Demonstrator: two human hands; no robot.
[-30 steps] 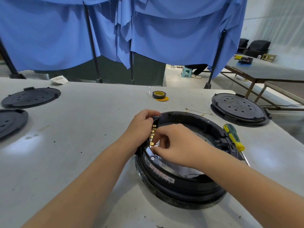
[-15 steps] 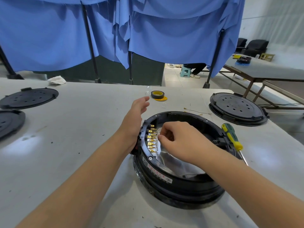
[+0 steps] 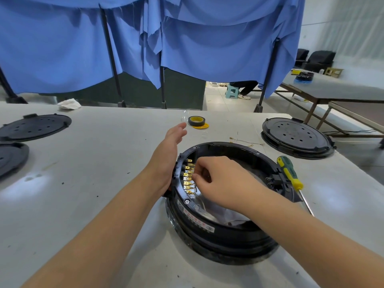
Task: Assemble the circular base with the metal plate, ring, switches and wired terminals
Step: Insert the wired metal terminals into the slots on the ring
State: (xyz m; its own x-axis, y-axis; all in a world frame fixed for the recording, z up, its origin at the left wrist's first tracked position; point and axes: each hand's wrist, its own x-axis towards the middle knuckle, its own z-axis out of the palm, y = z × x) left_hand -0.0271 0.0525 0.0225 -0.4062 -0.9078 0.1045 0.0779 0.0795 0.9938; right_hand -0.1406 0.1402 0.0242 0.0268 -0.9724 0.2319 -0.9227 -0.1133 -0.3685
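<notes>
Right hand: while its fingers curl inside the round base, the right hand (image 3: 220,179) pinches at the brass terminals (image 3: 188,177); what the fingertips hold is too small to tell.
Left hand: the left hand (image 3: 166,161) has its heel against the base's outer left wall, fingers straight and lifted, holding nothing.
Base: one black round base (image 3: 218,231) lies flat, open side up, on the white table (image 3: 93,163) in front of the person.
Terminals: about seven tabs in a column on the inner left wall, the row running near to far, the tabs pointing inward.
Inside: shiny metal shows below the right wrist, mostly hidden.
Screwdriver: one green-and-yellow screwdriver (image 3: 289,173) rests on the base's right rim, tip toward the person.
Lids: three black round lids, one far right (image 3: 295,138), two at left (image 3: 33,126), the nearer (image 3: 10,156) cut off.
Tape: one roll (image 3: 196,120) beyond the left hand.
Wire: one thin wire (image 3: 247,141) behind the base.
</notes>
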